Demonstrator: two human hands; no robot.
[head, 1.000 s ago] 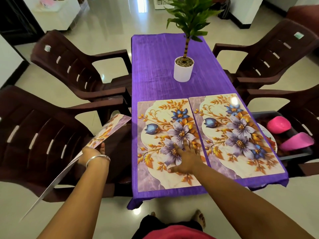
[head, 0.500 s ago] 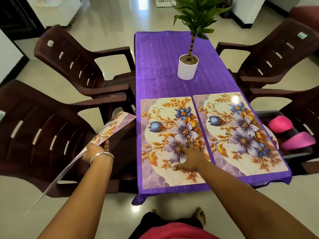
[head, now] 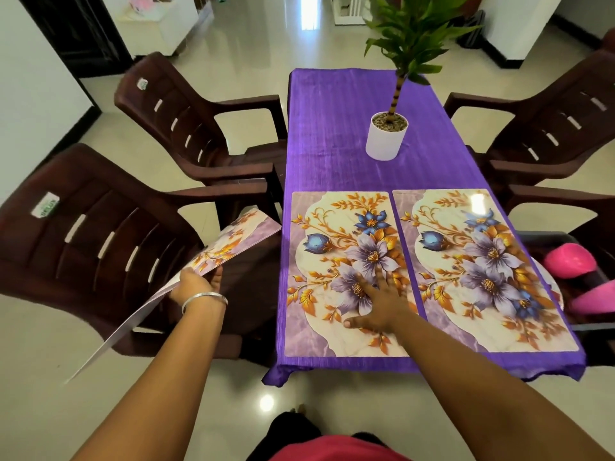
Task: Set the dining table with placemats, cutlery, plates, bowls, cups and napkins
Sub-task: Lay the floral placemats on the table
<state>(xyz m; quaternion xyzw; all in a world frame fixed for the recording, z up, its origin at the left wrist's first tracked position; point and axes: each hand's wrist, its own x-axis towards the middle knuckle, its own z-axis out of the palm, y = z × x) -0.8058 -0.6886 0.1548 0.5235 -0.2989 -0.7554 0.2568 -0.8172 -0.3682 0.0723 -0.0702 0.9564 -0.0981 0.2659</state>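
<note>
Head view shows the right hand [head: 379, 302] lying flat, fingers spread and straight, pressing on the left placemat [head: 346, 271], which lies on the near end of the purple tablecloth [head: 332, 134]. Just beside it on the right, edges almost touching, lies the right placemat [head: 482, 267]. The left hand [head: 196, 284] pinches the spare placemats [head: 213, 261] at a long edge, off the table's left side over a near brown chair [head: 100, 247]; how many sheets are in that bundle I cannot tell. These mats look thin, light and glossy, stiff enough to stay nearly flat when held by one edge yet a little bendy, so they would likely slide on the cloth unless pressed down; an edge or corner is the sensible place to take hold. Counted: two mats laid, one bundle in hand, four brown chairs, one white potted plant [head: 387, 134] on the far half of the table, and two pink items [head: 570, 261] in a dark tray on the near right chair.
</note>
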